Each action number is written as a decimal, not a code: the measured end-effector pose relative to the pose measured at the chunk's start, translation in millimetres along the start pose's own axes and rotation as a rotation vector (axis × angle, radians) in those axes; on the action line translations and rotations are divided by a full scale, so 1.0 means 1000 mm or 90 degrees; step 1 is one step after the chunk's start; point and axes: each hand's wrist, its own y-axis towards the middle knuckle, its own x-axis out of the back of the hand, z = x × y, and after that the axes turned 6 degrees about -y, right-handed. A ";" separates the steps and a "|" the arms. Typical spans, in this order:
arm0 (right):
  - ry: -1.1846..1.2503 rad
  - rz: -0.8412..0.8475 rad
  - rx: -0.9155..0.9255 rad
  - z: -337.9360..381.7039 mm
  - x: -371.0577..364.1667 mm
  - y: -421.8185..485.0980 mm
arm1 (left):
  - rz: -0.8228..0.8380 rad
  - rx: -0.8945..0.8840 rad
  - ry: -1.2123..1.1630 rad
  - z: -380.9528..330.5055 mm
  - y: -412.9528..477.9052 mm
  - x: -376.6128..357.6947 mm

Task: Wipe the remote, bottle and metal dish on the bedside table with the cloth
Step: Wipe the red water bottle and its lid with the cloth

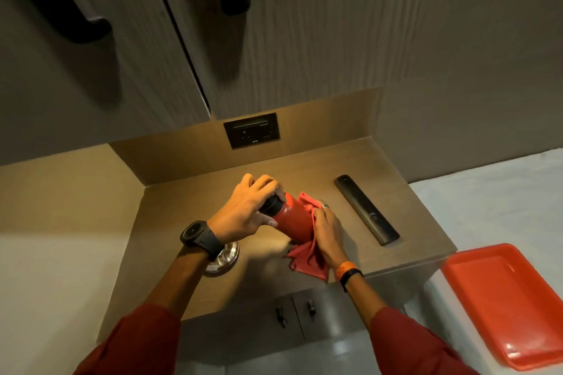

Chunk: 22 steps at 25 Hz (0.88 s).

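While the left hand (pixel 248 210) grips the dark cap end of a red bottle (pixel 292 218), the right hand (pixel 327 230) presses a red cloth (pixel 306 259) against the bottle's side, fingers closed around the fabric. Glossy red with a black lid, the bottle is held tilted just above the bedside table (pixel 396 192), its long axis running from the cap at upper left down to the base at lower right. Loose cloth hangs below the bottle onto the brown tabletop. A slim black remote (pixel 367 214) lies flat to the right, apart from the hands, its length running from far left to near right. A shiny metal dish (pixel 224 260) sits near the left wrist, partly hidden by a black wristwatch (pixel 199 237). An orange tray (pixel 505 301) rests at the far right. Any lettering on the wall socket plate (pixel 252 130) is too small to read.
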 end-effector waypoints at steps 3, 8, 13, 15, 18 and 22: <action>0.032 -0.002 0.077 0.020 -0.023 -0.010 | 0.009 -0.018 0.036 -0.002 0.008 -0.005; -0.011 -0.024 0.044 -0.002 -0.015 -0.004 | -0.087 0.086 -0.038 -0.009 0.003 0.000; 0.078 -0.062 -0.063 0.015 -0.004 0.006 | -0.163 0.316 0.080 -0.028 0.033 -0.010; 0.024 -0.099 0.086 0.017 -0.027 -0.013 | -0.135 0.426 0.053 -0.032 0.049 -0.011; -0.318 -0.121 0.324 0.003 -0.052 -0.026 | -0.037 0.519 0.028 -0.027 0.054 -0.010; -0.431 -0.119 0.291 -0.023 -0.043 -0.006 | 0.022 0.510 -0.257 -0.003 0.027 -0.034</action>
